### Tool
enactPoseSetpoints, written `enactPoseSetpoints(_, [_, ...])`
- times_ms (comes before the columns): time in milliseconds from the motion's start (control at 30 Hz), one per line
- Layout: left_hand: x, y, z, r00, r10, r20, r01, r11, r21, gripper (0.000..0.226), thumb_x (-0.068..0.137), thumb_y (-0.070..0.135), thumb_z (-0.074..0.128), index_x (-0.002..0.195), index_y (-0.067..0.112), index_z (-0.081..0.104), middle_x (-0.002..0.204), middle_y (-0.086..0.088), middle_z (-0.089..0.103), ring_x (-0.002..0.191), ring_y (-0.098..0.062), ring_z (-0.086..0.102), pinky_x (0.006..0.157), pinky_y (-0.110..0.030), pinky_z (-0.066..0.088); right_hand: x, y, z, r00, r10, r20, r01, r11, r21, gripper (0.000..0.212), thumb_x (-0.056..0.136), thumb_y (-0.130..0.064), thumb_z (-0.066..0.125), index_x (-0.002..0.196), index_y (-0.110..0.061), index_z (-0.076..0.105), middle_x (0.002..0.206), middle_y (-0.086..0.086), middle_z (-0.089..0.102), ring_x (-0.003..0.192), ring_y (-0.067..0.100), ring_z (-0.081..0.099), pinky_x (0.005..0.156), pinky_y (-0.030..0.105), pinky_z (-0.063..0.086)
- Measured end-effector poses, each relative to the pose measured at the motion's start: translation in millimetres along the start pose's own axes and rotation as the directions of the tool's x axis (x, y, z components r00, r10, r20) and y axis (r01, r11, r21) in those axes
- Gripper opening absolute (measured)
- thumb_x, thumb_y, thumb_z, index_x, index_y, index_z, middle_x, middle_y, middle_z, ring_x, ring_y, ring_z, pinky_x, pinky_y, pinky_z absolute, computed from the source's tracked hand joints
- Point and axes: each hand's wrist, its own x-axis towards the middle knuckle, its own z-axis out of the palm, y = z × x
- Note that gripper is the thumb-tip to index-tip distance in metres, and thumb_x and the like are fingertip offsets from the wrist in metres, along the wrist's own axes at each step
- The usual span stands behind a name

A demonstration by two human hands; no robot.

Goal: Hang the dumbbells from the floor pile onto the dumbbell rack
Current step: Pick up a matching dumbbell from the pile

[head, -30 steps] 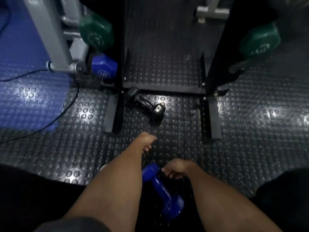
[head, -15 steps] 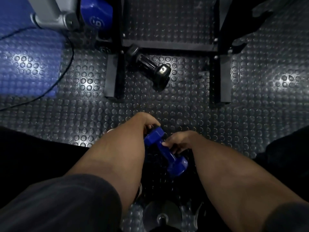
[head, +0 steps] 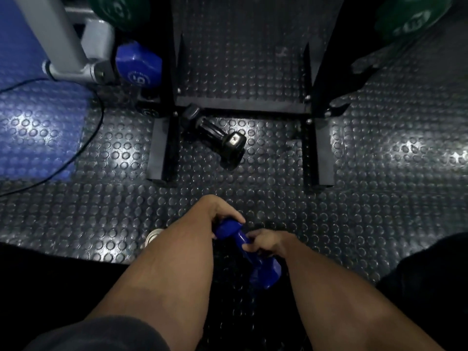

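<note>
A blue dumbbell point(head: 263, 272) is low in the middle of the view, just above the studded floor. My left hand point(head: 217, 211) curls over its upper head. My right hand point(head: 263, 244) grips its handle. A black dumbbell point(head: 217, 133) lies on the floor between the feet of the black dumbbell rack point(head: 240, 107). On the rack hang a blue dumbbell point(head: 139, 64) at the left and green dumbbells at the upper left point(head: 119, 11) and upper right point(head: 412, 16).
A grey machine frame point(head: 60, 41) stands at the upper left over a blue floor mat point(head: 38, 127), with a black cable point(head: 83, 148) running across it. The rack's two floor feet point(head: 162, 148) reach toward me. A shoe tip point(head: 152, 236) shows beside my left arm.
My left hand came down onto the blue dumbbell's head and my right hand closed round its handle. The dumbbell has risen a little and the view has tilted back up toward the rack.
</note>
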Motion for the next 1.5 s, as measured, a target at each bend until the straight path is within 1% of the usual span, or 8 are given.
enactPoseSetpoints(100, [-15,24,-6,0.981,0.136,-0.139,-0.144,0.989,-0.044,0.059,0.076,0.056,0.081,0.113,0.014,0.063,0.104,-0.007,0.066,0.082,-0.021,0.063,0.067,-0.03,0.052,-11,-2,-16,0.98,-0.101,-0.169,0.125,0.983,0.137,0.008,0.099,-0.025,0.066,0.105,-0.027,0.07,0.098,0.003,0.074,0.088,0.019,0.068,0.086,0.037,0.054])
enactPoseSetpoints(400, [-31,111,13,0.758,0.475,-0.447,-0.6,0.777,-0.191,0.07,0.065,0.081,0.07,0.096,0.017,0.073,0.096,-0.003,0.076,0.08,-0.019,0.07,0.062,-0.026,0.048,-67,-1,-83,0.873,-0.107,-0.476,0.368,0.785,0.499,0.022,0.101,-0.023,0.064,0.103,-0.006,0.078,0.104,0.02,0.078,0.088,0.031,0.072,0.092,0.046,0.057])
enactPoseSetpoints(600, [-61,169,47,0.616,0.639,-0.461,-0.788,0.513,-0.341,0.024,0.097,0.04,0.065,0.102,0.017,0.07,0.089,-0.001,0.075,0.072,-0.014,0.065,0.06,-0.024,0.049,-109,13,-128,0.769,0.009,-0.639,0.522,0.567,0.637,0.03,0.098,-0.021,0.067,0.11,0.006,0.072,0.094,0.024,0.077,0.081,0.035,0.071,0.076,0.05,0.062])
enactPoseSetpoints(800, [-89,204,68,0.555,0.705,-0.44,-0.828,0.423,-0.368,0.012,0.101,0.037,0.06,0.104,0.029,0.067,0.109,0.006,0.072,0.101,-0.012,0.068,0.091,-0.035,0.054,-170,2,-202,0.644,0.076,-0.761,0.639,0.493,0.59,0.019,0.098,-0.02,0.067,0.093,-0.001,0.067,0.071,0.012,0.068,0.065,0.027,0.06,0.051,0.03,0.052])
enactPoseSetpoints(967, [-109,235,78,0.579,0.757,-0.304,-0.799,0.45,-0.4,0.041,0.087,0.063,0.065,0.106,0.027,0.065,0.113,-0.001,0.071,0.103,-0.019,0.07,0.095,-0.043,0.058,-212,-14,-272,0.569,0.047,-0.821,0.688,0.519,0.507,0.037,0.095,-0.027,0.071,0.113,0.004,0.063,0.093,0.019,0.068,0.076,0.032,0.063,0.062,0.038,0.055])
enactPoseSetpoints(1133, [-124,278,84,0.475,0.864,-0.168,-0.803,0.348,-0.483,0.075,0.074,0.068,0.078,0.124,0.014,0.064,0.112,-0.005,0.077,0.099,-0.021,0.076,0.094,-0.044,0.059,-244,-40,-325,0.446,0.004,-0.895,0.748,0.546,0.376,0.033,0.094,-0.026,0.072,0.108,0.003,0.066,0.1,0.022,0.072,0.087,0.035,0.067,0.078,0.047,0.059])
enactPoseSetpoints(1233, [-139,303,88,0.441,0.863,-0.247,-0.777,0.23,-0.585,0.064,0.073,0.048,0.087,0.115,0.005,0.066,0.106,-0.012,0.078,0.1,-0.025,0.076,0.096,-0.044,0.058,-252,-55,-348,0.375,0.003,-0.927,0.765,0.563,0.312,0.033,0.092,-0.023,0.074,0.106,0.007,0.068,0.095,0.02,0.069,0.085,0.032,0.063,0.086,0.049,0.057])
enactPoseSetpoints(1500, [-146,336,79,0.445,0.794,-0.413,-0.673,-0.007,-0.739,0.049,0.083,0.026,0.083,0.114,-0.008,0.067,0.098,-0.019,0.076,0.087,-0.023,0.074,0.088,-0.041,0.062,-262,-101,-375,0.349,-0.12,-0.93,0.761,0.615,0.206,0.028,0.083,-0.024,0.081,0.09,-0.004,0.063,0.069,0.014,0.05,0.055,0.023,0.044,0.055,0.03,0.039])
